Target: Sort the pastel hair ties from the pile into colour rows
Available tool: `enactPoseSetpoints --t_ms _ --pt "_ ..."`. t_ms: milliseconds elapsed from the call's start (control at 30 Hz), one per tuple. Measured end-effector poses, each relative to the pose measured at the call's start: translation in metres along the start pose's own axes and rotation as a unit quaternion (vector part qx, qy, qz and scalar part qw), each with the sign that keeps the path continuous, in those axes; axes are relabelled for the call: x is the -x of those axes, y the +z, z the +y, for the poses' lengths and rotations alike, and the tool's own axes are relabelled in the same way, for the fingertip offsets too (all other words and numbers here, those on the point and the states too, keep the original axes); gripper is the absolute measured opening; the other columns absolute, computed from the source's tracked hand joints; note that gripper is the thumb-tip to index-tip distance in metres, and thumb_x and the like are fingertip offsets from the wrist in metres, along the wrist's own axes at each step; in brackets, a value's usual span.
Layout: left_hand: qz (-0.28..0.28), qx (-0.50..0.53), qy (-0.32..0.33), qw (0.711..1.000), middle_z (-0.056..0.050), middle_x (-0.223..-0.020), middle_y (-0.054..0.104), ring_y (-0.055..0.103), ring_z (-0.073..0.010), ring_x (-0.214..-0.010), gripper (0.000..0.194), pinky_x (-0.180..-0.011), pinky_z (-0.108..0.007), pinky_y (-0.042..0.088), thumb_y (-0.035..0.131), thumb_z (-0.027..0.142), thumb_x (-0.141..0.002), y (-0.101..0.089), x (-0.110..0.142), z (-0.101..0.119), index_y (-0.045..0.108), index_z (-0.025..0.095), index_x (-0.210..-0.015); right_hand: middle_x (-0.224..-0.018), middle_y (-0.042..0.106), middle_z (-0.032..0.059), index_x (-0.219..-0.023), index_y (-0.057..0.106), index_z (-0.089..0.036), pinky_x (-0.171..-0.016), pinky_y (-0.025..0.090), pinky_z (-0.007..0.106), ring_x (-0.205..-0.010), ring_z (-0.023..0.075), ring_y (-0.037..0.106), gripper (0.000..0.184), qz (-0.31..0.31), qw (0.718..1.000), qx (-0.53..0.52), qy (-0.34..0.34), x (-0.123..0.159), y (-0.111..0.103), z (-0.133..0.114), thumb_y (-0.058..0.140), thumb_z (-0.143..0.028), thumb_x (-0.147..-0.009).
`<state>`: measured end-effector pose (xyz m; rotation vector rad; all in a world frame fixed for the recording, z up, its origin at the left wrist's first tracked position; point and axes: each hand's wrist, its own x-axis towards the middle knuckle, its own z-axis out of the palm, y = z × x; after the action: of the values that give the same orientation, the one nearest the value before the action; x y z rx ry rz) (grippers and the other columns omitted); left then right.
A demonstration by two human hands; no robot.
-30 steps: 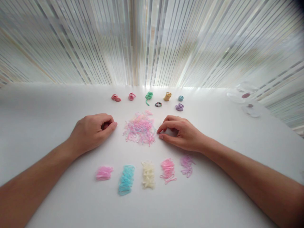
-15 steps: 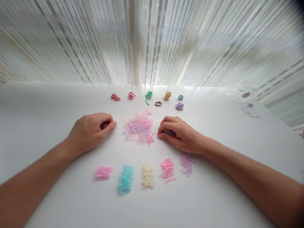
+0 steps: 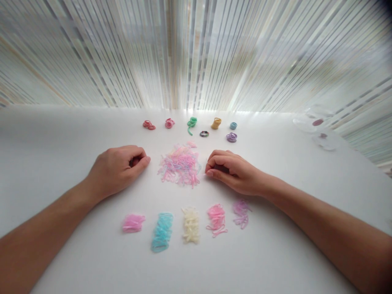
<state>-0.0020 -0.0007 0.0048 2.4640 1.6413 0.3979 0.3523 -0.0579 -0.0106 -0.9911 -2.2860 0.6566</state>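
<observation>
A loose pile of small rubber bands (image 3: 180,165), mostly pink with pale blue and white, lies at the table's middle. Left of it, my left hand (image 3: 118,169) rests in a loose fist, thumb against the curled forefinger; nothing shows in it. On the pile's right side, my right hand (image 3: 234,171) has its thumb and fingertips pinched close together just off the edge; anything between them is too small to make out. Nearer me lie sorted bands: pink (image 3: 134,223), turquoise (image 3: 162,231), cream (image 3: 191,225), brighter pink (image 3: 216,219) and lilac (image 3: 241,213).
Along the back sit red coils (image 3: 148,125), a pink coil (image 3: 169,123), a green coil (image 3: 192,122), a yellow coil (image 3: 216,123), a blue coil (image 3: 233,125), a purple coil (image 3: 232,137) and a dark multicoloured ring (image 3: 204,134). Clear round objects (image 3: 324,141) stand far right, before a striped curtain (image 3: 196,53).
My right hand has shifted slightly right, away from the pile's edge. My left hand and the sorted bands have not moved.
</observation>
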Motion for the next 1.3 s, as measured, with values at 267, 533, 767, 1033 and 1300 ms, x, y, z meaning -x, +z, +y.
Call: enactPoseSetpoints --t_ms 267,533,767,1033,1300 --pt "0.003 0.009 0.004 1.0 -0.003 -0.073 0.067 0.057 -0.0191 -0.068 0.04 -0.069 -0.034 0.036 0.05 0.055 -0.094 0.0 -0.001 0.0 0.066 0.023 -0.077 -0.095 0.071 0.0058 -0.095 0.074 -0.018 -0.073 0.047 0.03 -0.077 0.015 0.061 0.02 -0.009 0.999 -0.039 0.027 -0.002 -0.003 -0.003 0.064 -0.027 -0.11" --pt "-0.002 0.022 0.001 1.0 -0.003 -0.076 0.067 0.057 -0.0186 -0.072 0.035 -0.071 -0.034 0.036 0.049 0.05 -0.094 0.0 0.002 0.007 0.061 0.022 -0.077 -0.089 0.069 0.0047 -0.091 0.074 -0.02 -0.054 0.041 0.028 -0.066 0.0144 0.056 0.02 0.018 0.998 -0.043 0.053 0.002 -0.002 -0.006 0.067 -0.029 -0.108" --pt "-0.005 0.031 0.0 1.0 -0.003 -0.077 0.068 0.055 -0.0181 -0.072 0.033 -0.071 -0.035 0.035 0.051 0.048 -0.094 0.0 0.003 0.009 0.061 0.022 -0.077 -0.097 0.071 0.0061 -0.097 0.074 -0.022 -0.059 0.047 0.028 -0.069 0.0144 0.061 0.018 -0.02 1.0 -0.01 0.017 0.009 0.003 -0.018 0.063 -0.026 -0.111" --pt "-0.002 0.01 -0.002 1.0 -0.003 -0.075 0.069 0.058 -0.0193 -0.071 0.034 -0.07 -0.034 0.037 0.05 0.049 -0.094 -0.001 0.0 0.008 0.064 0.022 -0.078 -0.096 0.074 0.007 -0.099 0.075 -0.021 -0.067 0.052 0.029 -0.077 0.0166 0.067 0.005 -0.058 0.998 0.01 -0.028 0.008 0.003 -0.027 0.072 -0.02 -0.102" --pt "-0.01 -0.003 -0.016 1.0 -0.004 -0.076 0.069 0.06 -0.0198 -0.072 0.036 -0.071 -0.034 0.038 0.049 0.051 -0.093 -0.002 0.0 0.009 0.066 0.022 -0.08 -0.097 0.076 0.0072 -0.101 0.08 -0.019 -0.07 0.055 0.029 -0.08 0.017 0.07 0.005 -0.067 0.997 -0.027 -0.01 0.007 -0.002 -0.026 0.078 -0.02 -0.097"
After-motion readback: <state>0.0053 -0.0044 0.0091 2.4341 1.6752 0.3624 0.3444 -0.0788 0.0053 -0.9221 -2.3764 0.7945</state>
